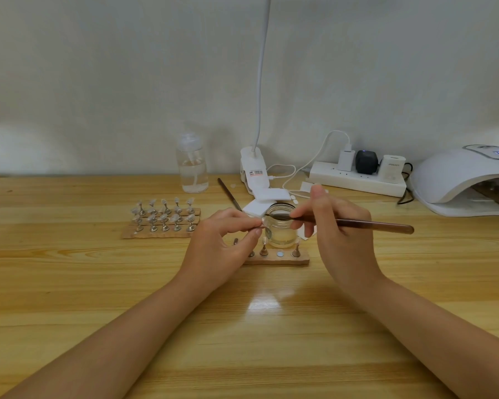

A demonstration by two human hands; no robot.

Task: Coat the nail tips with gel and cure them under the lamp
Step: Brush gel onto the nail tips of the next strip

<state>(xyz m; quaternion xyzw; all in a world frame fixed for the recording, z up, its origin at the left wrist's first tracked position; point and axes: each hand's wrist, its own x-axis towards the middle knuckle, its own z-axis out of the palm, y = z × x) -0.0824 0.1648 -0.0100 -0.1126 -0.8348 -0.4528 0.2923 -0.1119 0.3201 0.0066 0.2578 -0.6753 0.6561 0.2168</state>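
My left hand [225, 240] pinches a small nail-tip stand [265, 231] between thumb and fingers, just left of an open glass gel jar [283, 226]. My right hand [337, 226] grips a brown brush [366, 224], its bristle end reaching left across the jar's mouth toward the pinched tip. Below the jar lies a wooden strip [277, 259] carrying a few small stands. A wooden board [162, 218] at the left carries several stands with pale nail tips. The white curing lamp [461, 177] sits at the far right, with another board of stands inside it.
A clear pump bottle [192, 164] stands behind the left board. White pads [267, 198] and a second brush [228, 192] lie behind the jar. A clip-on desk lamp [254, 168] and a power strip [357, 180] with chargers and cables stand by the wall.
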